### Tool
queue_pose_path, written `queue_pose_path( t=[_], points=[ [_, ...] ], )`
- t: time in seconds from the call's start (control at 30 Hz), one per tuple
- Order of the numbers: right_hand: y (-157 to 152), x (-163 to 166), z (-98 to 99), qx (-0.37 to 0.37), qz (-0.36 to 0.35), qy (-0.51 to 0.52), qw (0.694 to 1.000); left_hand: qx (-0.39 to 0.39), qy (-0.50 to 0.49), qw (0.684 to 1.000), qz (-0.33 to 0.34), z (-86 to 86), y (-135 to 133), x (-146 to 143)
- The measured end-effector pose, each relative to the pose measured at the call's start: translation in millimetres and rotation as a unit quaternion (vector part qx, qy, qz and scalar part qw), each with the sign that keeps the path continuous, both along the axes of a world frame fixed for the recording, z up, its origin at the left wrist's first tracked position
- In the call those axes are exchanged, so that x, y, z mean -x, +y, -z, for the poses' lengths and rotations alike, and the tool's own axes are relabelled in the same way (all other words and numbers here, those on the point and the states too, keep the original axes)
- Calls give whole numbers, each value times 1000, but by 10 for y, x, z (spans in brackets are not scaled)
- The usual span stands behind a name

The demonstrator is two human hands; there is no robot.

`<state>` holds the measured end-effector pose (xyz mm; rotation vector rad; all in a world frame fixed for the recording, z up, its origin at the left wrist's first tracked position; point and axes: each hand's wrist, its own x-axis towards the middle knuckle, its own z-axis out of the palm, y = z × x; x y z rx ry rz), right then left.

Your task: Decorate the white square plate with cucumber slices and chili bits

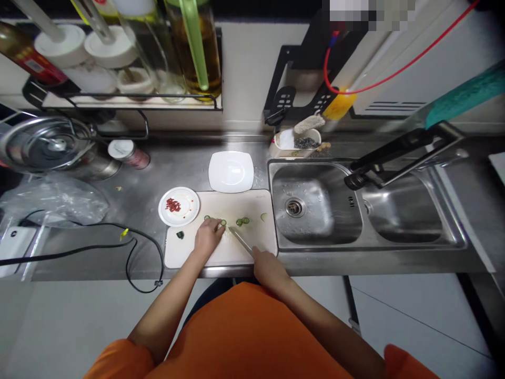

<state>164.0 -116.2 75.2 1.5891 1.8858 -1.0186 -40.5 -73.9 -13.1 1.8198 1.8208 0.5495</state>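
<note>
My right hand point(270, 267) is wrapped around the handle of a knife point(242, 241), whose blade slants up and left across the white cutting board point(185, 255). The fingers of my left hand point(208, 238) are bent together at a cucumber slice point(223, 222), close to the knife tip. Several more cucumber slices point(239, 222) lie right of the blade, and a thin pale piece point(263, 216) is near the board's right side. A dark green cucumber end point(180, 235) rests at the board's left. Part of another slice point(207, 217) shows behind my left hand.
A white plate point(231, 171) touches the board's back edge. Left of it, a round plate point(163, 215) carries chopped red pieces point(172, 205). The double sink point(311, 184) is at right. A black cable point(138, 231), a plastic bag point(55, 200) and a lidded pot point(51, 145) stand left.
</note>
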Motion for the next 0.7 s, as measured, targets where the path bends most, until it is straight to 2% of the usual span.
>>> queue_pose_path(
  t=[0.23, 0.7],
  points=[
    [100, 154, -29, -30, -10, 6, 999, -12, -9, 998, -55, 112, -46, -86],
    [184, 246, -82, -16, -11, 5, 1000, -10, -26, 998, -64, 93, -31, -87]
  ],
)
